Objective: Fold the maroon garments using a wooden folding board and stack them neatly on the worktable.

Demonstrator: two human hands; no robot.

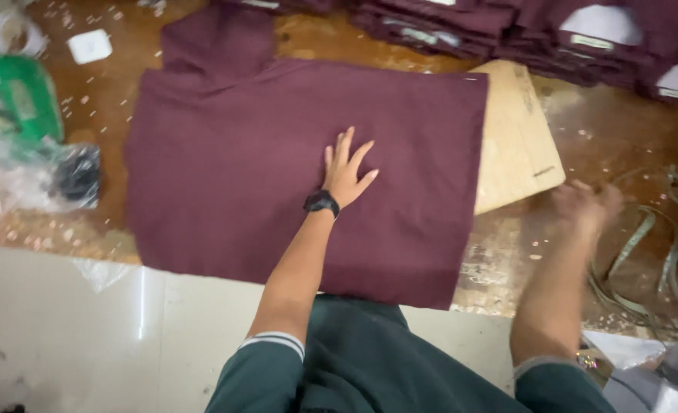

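1. Left hand (346,174): laid flat, palm down, fingers spread wide and pointing up and away from the person. It presses on the cloth and grips nothing. A black wristwatch (320,203) sits at the wrist.

2. Maroon garment (232,168): spread smooth on the brown worktable (606,130), folded into a broad rectangle, 1 sleeve or collar part sticking out at the top left. Its near edge hangs just over the table edge, in front of the person's dark green top. The left hand rests a little right of its middle.

3. Cardboard sheet (518,145): tan, flat, tucked partly under the garment's right edge, the rest showing to the right.

4. Right hand (587,205): blurred with motion, just off the cardboard's lower right corner, above the bare table. How far open it is, and whether it has anything, I cannot tell. It is near the grey-green straps (645,237), which lie loose in a tangle at the right.

5. Stack of folded maroon garments (507,30): along the far edge of the table, some with pale labels showing.

6. Left side: a green bag (17,92), a crumpled clear plastic bag (33,180) with something dark in it, and a small white square (90,46) on the table. Small pale scraps are scattered over the tabletop.
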